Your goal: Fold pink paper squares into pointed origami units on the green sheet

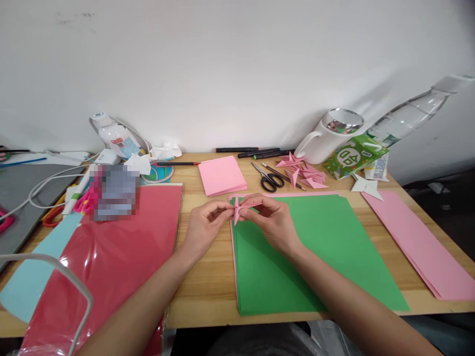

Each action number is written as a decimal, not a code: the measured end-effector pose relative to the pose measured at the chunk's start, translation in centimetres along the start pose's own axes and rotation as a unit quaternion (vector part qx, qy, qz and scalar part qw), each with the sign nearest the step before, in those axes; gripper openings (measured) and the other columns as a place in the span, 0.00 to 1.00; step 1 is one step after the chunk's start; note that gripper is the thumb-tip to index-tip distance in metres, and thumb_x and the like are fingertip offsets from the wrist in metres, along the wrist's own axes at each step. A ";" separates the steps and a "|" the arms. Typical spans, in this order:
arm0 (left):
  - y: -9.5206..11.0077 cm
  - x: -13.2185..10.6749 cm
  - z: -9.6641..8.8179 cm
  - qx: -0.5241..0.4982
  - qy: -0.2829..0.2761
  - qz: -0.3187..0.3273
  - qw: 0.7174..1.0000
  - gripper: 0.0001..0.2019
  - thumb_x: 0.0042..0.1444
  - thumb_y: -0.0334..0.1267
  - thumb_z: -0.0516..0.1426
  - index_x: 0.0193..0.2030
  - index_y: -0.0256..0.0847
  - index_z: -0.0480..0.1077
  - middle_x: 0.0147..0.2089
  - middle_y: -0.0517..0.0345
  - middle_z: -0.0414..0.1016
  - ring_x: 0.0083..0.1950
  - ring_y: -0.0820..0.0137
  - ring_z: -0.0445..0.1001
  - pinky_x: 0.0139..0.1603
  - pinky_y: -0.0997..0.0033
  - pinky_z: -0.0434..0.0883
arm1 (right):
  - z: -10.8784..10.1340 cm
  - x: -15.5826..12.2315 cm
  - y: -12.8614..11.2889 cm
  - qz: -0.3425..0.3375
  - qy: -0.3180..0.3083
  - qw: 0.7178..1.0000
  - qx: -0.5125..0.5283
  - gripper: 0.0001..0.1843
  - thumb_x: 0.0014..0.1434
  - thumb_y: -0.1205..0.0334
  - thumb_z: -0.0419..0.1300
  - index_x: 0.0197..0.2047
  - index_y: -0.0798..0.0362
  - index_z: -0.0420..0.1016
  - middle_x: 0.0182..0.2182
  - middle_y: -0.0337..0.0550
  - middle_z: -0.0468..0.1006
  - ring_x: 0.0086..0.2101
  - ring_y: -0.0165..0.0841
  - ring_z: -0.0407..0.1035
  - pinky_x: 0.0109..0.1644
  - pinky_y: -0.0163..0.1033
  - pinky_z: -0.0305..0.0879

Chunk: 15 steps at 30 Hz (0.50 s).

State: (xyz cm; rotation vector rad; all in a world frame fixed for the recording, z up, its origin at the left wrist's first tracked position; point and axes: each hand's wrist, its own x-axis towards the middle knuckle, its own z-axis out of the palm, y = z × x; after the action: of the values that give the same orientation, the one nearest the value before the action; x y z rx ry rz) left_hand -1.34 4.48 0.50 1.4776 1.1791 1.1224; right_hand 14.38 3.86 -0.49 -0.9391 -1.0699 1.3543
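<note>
Between my two hands is a small folded pink paper piece [236, 211] with pointed tips, held above the left edge of a green paper stack [311, 257]. My left hand [210, 222] pinches its left side between thumb and fingers. From the other side, my right hand [272, 220] grips it too, and a thin pink point sticks out over those fingers. Beyond my hands lies a pile of square pink sheets [222, 175]. Similar folded pink paper pieces [306, 173] are heaped at the back right, beside black-handled scissors [272, 182].
Red paper in a clear sleeve [126, 257] covers the left side. Several markers [237, 149] lie along the wall. A white mug [330, 138], a green packet [352, 155] and a leaning plastic bottle [411, 116] stand back right. Pink strips [423, 247] lie right; a white cable [81, 287] loops front left.
</note>
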 end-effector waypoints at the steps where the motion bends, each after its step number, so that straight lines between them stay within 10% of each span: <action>1: -0.1 -0.1 0.1 0.007 0.000 0.007 1.000 0.04 0.50 0.37 0.60 0.30 0.40 0.76 0.31 0.58 0.79 0.32 0.70 0.75 0.34 0.72 0.73 | 0.0 0.0 0.0 -0.002 0.000 1.000 -0.004 0.10 0.43 0.58 0.72 0.28 0.50 0.78 0.31 0.40 0.76 0.34 0.33 0.71 0.34 0.37 0.75; 15: 0.5 -0.4 0.2 0.020 -0.052 0.078 0.995 0.08 0.57 0.36 0.56 0.29 0.40 0.74 0.33 0.56 0.73 0.34 0.71 0.72 0.35 0.72 0.70 | 0.0 -0.1 -0.1 -0.051 -0.011 0.997 -0.061 0.08 0.50 0.56 0.68 0.31 0.49 0.77 0.33 0.41 0.77 0.40 0.34 0.71 0.48 0.41 0.69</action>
State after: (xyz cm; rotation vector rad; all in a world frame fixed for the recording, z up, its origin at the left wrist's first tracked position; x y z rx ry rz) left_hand -1.11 4.03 0.91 1.6612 1.0334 1.1174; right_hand 14.42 3.73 -0.41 -0.9462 -1.2128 1.2296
